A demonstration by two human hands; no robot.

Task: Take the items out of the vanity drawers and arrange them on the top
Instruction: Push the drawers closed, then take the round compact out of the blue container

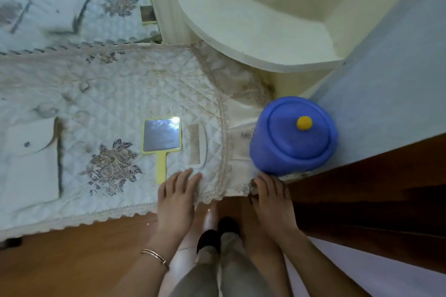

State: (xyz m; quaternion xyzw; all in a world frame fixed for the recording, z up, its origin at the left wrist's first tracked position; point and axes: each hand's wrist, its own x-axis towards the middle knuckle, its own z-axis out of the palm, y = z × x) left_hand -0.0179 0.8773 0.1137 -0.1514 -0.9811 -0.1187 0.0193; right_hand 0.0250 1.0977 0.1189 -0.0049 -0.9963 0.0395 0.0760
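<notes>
A yellow-framed hand mirror [161,136] lies face up on the quilted cloth [115,103] that covers the vanity top. A pale comb [196,144] lies just right of it, teeth to the left. A round blue box [293,136] with a yellow knob on its lid stands at the cloth's right end. My left hand [177,196] rests flat on the cloth's front edge, just below the comb, fingers apart and holding nothing. My right hand [271,196] touches the cloth's front right corner, right under the blue box; its fingertips lie on the lace hem.
A cream curved shelf unit [253,31] stands behind the vanity top. A white folded sheet or pad [31,164] lies at the left of the cloth. Dark wood panels [362,188] are at the right. My feet stand on the wooden floor [72,260] below.
</notes>
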